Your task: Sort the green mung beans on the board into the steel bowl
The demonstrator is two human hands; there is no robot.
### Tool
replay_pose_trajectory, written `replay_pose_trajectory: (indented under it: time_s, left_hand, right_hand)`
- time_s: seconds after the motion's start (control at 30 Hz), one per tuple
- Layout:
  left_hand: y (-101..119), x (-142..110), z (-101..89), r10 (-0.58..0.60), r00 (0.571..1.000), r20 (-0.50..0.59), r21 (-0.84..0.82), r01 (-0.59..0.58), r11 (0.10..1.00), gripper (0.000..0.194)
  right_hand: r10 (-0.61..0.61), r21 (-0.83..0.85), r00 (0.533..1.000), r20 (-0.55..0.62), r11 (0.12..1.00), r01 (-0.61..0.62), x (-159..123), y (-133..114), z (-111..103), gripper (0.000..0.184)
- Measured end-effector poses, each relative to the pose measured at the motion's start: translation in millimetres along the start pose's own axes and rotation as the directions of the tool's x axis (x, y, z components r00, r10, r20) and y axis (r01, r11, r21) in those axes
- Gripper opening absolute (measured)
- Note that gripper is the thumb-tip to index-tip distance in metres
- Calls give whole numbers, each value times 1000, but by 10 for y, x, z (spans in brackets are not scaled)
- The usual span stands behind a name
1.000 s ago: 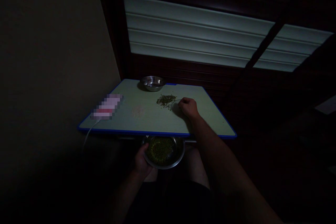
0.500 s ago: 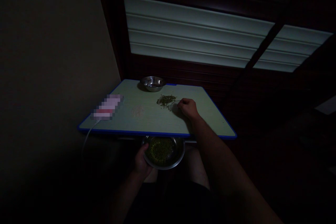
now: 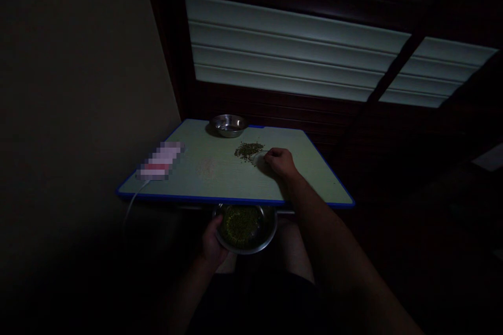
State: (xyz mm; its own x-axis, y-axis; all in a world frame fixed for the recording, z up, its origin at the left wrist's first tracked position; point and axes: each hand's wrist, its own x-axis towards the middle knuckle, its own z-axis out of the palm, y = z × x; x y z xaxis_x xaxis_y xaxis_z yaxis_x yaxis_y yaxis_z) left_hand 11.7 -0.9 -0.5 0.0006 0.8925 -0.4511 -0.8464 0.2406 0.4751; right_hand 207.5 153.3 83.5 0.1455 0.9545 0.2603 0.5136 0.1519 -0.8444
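My left hand (image 3: 213,243) grips the rim of a metal bowl (image 3: 259,247) below the table's front edge, over my lap. Small green beans or grains (image 3: 240,225) lie inside that bowl. Above the tabletop my right hand (image 3: 280,161) is closed, its fingertips pinching a clear, thin piece (image 3: 259,157) whose exact kind I cannot make out in the dim light. That piece touches the near right side of a loose pile of small green-brown beans (image 3: 248,151) spread on the table.
The pale table (image 3: 239,183) has a blue edge. A second metal bowl (image 3: 229,125) stands at its back. On the left lies a blurred-out pink device (image 3: 160,161) with a white cable (image 3: 131,201) running off the edge. A wall rises at left, slatted panels behind.
My right hand has shifted very slightly left towards the pile with the clear piece. The left hand and its bowl look unmoved.
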Motion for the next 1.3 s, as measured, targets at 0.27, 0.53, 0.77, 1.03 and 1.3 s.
replay_pose_trajectory:
  time_s: [0.27,0.53,0.77,1.03,1.3]
  left_hand:
    - [-4,29,-35,-24,1000,-10,-10,24,1000,19]
    - [-10,42,-47,-11,1000,-11,-4,11,1000,19]
    - [-14,42,-38,4,1000,-18,8,-4,1000,21]
    - [0,3,5,0,1000,-18,16,1,1000,19]
    - [3,1,22,-9,998,-54,10,10,1000,20]
  right_hand:
    - [-6,8,999,37,1000,6,-19,-28,-8,15]
    - [-21,-52,999,-36,998,19,-1,8,-3,15]
    - [-26,-56,997,-76,998,22,-11,0,-13,16]
    - [14,-51,999,30,999,-12,-11,-9,-21,16]
    - [-10,3,989,149,1000,10,-55,-70,-16,17]
